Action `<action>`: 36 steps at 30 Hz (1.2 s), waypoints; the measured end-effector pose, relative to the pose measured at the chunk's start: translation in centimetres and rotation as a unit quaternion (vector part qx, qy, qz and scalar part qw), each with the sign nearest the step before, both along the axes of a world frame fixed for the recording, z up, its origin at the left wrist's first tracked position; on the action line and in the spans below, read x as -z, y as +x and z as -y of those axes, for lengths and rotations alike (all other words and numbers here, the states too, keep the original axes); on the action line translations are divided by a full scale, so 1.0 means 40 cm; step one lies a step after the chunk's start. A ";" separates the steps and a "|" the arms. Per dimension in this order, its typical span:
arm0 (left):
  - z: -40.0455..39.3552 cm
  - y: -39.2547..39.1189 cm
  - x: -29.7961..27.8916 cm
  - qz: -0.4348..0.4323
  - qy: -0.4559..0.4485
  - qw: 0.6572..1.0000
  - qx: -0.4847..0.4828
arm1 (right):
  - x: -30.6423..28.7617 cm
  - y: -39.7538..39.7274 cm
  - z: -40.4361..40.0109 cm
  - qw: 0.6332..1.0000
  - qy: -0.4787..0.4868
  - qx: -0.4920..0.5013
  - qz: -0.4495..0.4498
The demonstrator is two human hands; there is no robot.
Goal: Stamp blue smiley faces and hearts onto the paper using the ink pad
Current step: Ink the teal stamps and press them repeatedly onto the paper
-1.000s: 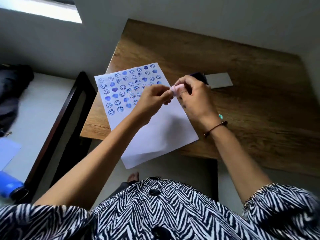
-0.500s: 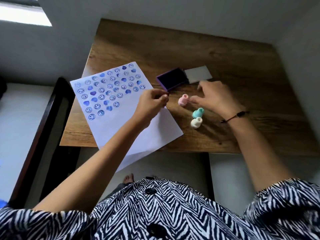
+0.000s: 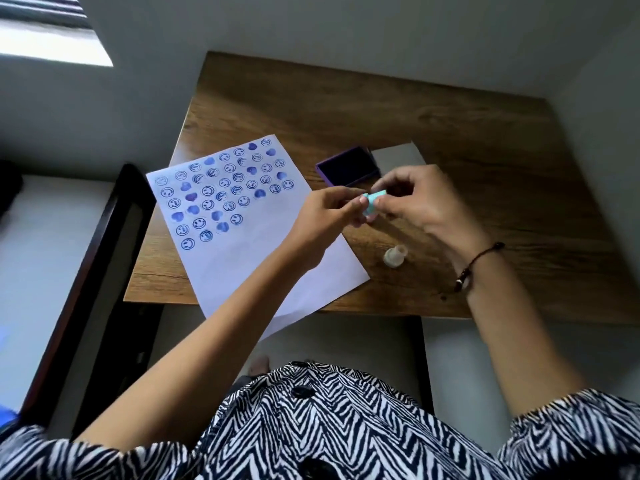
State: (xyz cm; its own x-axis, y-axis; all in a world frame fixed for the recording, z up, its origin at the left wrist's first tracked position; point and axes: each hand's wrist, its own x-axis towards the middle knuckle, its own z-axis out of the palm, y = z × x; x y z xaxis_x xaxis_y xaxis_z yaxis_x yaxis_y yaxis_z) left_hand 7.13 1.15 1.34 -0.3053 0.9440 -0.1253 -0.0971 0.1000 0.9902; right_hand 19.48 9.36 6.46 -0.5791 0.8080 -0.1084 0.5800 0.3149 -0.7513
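Note:
A white paper [image 3: 263, 258] lies on the wooden table [image 3: 450, 133], its upper part covered with rows of blue smiley faces and hearts. The open purple ink pad [image 3: 348, 166] sits just right of the paper, with its grey lid [image 3: 398, 154] beside it. A small teal stamp [image 3: 373, 203] is pinched between the fingertips of my left hand [image 3: 329, 216] and my right hand [image 3: 426, 202], raised a little above the paper's right edge, in front of the ink pad. A white stamp [image 3: 394, 257] stands on the table below my right hand. The pink stamp is hidden.
The paper's lower corner hangs over the table's near edge [image 3: 381, 313]. A dark wooden frame [image 3: 104, 254] runs along the left of the table. Walls close in behind and to the right.
One second ago both hands held a pink stamp. It was set down on the table beside the teal and white ones. The teal stamp has since been picked up and sits between both hands.

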 end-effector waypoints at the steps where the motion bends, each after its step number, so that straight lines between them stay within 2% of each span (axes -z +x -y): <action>1: -0.003 -0.004 -0.001 0.011 0.001 1.000 -0.008 | 0.007 -0.011 0.005 0.999 -0.021 0.018 -0.030; 4: -0.004 -0.020 0.000 0.052 -0.013 0.998 -0.018 | 0.030 -0.040 0.011 0.991 -0.056 0.082 -0.090; 7: -0.013 -0.041 0.003 0.106 -0.033 0.993 -0.048 | 0.050 -0.073 0.017 0.987 -0.057 0.100 -0.115; 10: -0.021 -0.065 0.002 0.212 -0.054 0.971 -0.095 | 0.052 -0.097 0.000 0.989 0.077 0.068 -0.102; 13: -0.018 -0.093 0.004 0.267 -0.051 0.951 -0.146 | 0.026 -0.131 -0.075 0.975 0.218 0.030 -0.034; 16: -0.013 -0.110 0.010 0.268 -0.048 0.948 -0.165 | 0.044 -0.195 -0.144 0.962 0.264 -0.005 0.068; 19: -0.010 -0.117 0.017 0.254 -0.050 0.950 -0.173 | 0.100 -0.232 -0.136 0.950 0.257 -0.085 0.158; 23: -0.004 -0.127 0.019 0.245 -0.048 0.949 -0.192 | 0.079 -0.243 -0.166 0.952 0.222 -0.119 0.176; 28: 0.011 -0.147 0.021 0.219 -0.031 0.954 -0.204 | 0.098 -0.242 -0.149 0.943 0.249 -0.123 0.182; 31: 0.024 -0.156 0.019 0.217 -0.023 0.953 -0.208 | 0.094 -0.240 -0.165 0.940 0.234 -0.148 0.200; 36: 0.050 -0.180 0.018 0.207 -0.008 0.951 -0.229 | 0.109 -0.239 -0.154 0.950 0.230 -0.121 0.175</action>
State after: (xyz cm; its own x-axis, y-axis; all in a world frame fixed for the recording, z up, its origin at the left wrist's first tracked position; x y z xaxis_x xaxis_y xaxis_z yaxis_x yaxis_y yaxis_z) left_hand -0.06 -0.85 0.61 -0.6054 0.7212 -0.3366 -0.5146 -0.0321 0.8568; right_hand 9.91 15.52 2.08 -0.7472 0.6645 0.0043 0.6378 0.7189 -0.2764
